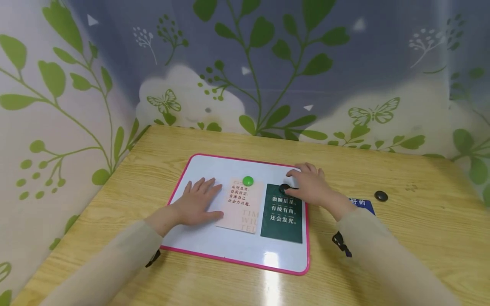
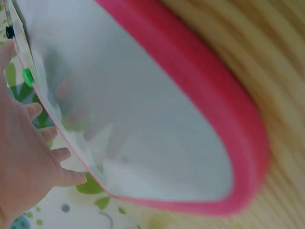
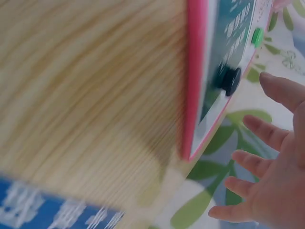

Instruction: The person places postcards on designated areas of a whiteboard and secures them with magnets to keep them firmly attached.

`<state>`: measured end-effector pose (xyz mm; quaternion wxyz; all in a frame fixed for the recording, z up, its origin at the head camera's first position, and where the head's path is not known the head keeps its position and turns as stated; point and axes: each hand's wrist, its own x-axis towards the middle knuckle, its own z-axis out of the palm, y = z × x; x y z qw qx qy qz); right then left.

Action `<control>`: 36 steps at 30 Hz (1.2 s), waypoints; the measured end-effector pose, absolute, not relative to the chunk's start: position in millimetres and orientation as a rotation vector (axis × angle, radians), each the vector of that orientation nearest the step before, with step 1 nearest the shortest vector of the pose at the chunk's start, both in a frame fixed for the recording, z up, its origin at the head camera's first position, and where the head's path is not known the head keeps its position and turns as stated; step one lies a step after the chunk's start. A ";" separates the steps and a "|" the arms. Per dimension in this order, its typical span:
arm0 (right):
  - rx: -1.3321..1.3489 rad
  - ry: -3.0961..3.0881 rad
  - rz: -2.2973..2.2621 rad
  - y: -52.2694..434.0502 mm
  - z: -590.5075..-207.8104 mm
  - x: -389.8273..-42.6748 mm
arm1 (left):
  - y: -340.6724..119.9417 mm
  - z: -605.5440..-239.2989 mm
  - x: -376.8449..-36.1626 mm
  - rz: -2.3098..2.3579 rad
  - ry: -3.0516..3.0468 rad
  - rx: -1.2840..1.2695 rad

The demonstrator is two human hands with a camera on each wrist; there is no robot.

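Observation:
A white magnetic board with a pink rim lies on the table. On it are a pale pink card under a green magnet and a dark green card under a black magnet. My left hand, fingers spread, is over the board's left part, its thumb at the pink card's edge. Over the board's right rim, my right hand has its thumb beside the black magnet. In the right wrist view, a gap shows between that magnet and the spread fingers.
A blue card lies right of the board, partly covered by the right forearm. Beyond it sits another black magnet on the wooden table. A wall with leaf patterns closes off the table's back, and another stands at the left.

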<state>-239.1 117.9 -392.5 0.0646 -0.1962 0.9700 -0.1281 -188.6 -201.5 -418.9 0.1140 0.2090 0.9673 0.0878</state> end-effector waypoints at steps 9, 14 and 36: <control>-0.500 2.926 -0.386 174.3 -391.5 -232.0 | -228.5 -418.6 -197.0 0.246 2.917 0.418; -0.470 2.907 -0.356 204.1 -389.4 -227.0 | -244.7 -420.6 -200.1 0.262 2.922 0.348; -0.440 2.817 -0.121 257.7 -393.3 -215.8 | -255.6 -424.0 -201.7 0.249 2.912 0.300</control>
